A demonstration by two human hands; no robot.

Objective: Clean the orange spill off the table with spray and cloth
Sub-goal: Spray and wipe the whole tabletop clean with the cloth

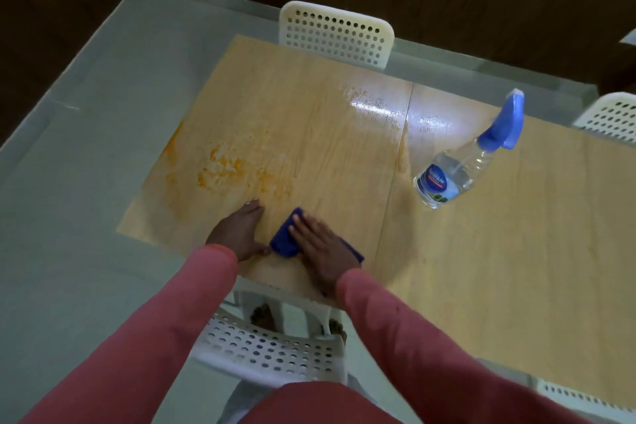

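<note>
An orange spill (223,170) is smeared across the left part of the light wooden table (464,251), reaching its left edge. A blue cloth (285,237) lies near the table's front edge, and my right hand (318,246) presses flat on it, fingers spread. My left hand (241,229) rests flat on the table just left of the cloth, touching its edge. A clear spray bottle (457,165) with a blue trigger head stands on the table far to the right, out of either hand. A wet shiny patch (378,107) glistens near the table's far side.
White perforated chairs stand around the table: one at the far side (335,33), one right below me (272,351), one at the far right (611,117). The grey floor (69,182) lies to the left.
</note>
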